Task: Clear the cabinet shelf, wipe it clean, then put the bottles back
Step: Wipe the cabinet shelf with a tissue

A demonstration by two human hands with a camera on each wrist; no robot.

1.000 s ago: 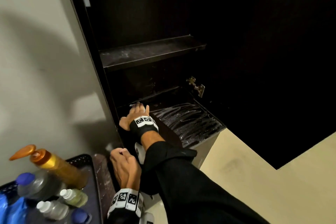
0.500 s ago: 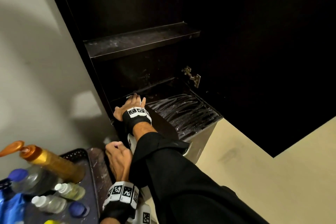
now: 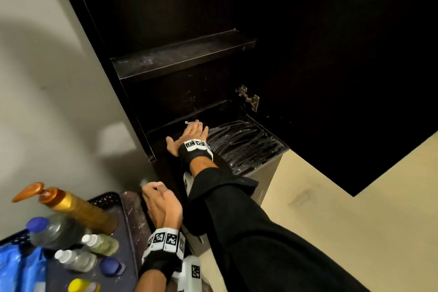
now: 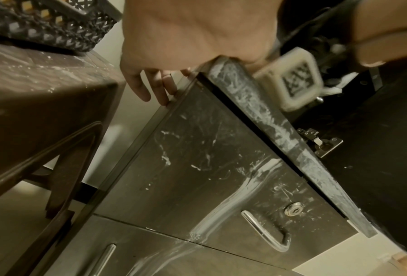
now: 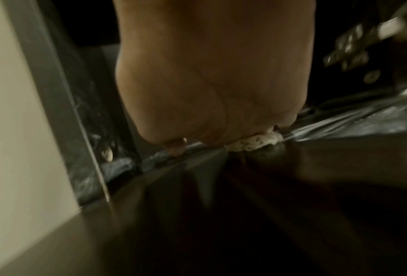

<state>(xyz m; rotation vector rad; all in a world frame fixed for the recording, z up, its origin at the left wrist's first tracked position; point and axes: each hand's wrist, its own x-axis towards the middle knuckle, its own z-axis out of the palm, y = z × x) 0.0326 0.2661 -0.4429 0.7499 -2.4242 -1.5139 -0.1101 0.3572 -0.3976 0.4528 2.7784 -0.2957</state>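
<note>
Right hand: While my right hand (image 3: 194, 134) lies palm-down on the lower cabinet shelf (image 3: 246, 142), fingers flat, I see a white wad of cloth or tissue (image 5: 254, 142) pressed under it; only a scrap of that wad shows past the fingertips in the head view.
Right grip: fingers straight and pressing, not curled, as far as I can tell; the right wrist view is blurred and the fingertips are mostly hidden behind the palm.
Left hand: my left hand (image 3: 162, 206) rests on the front corner of the cabinet ledge (image 4: 245, 97), fingers (image 4: 164, 87) loosely bent over the edge and holding nothing.
Shelf: streaked with pale smears on its right part; the left part is covered by my hand and forearm.
Upper shelf (image 3: 182, 54): dusty, its back lost in darkness.
Bottles: they sit in the dark lattice basket (image 3: 106, 199) at lower left, well apart from the shelf: an amber pump bottle (image 3: 78, 206), a blue-capped bottle (image 3: 47, 230) and two small white-capped bottles (image 3: 99, 243); others are cut off by the frame edge.
Worktop (image 4: 32, 78): a brown surface under the basket, flecked white.
Drawer front (image 4: 209, 177): below the ledge, with a metal handle (image 4: 266, 231) and a lock.
</note>
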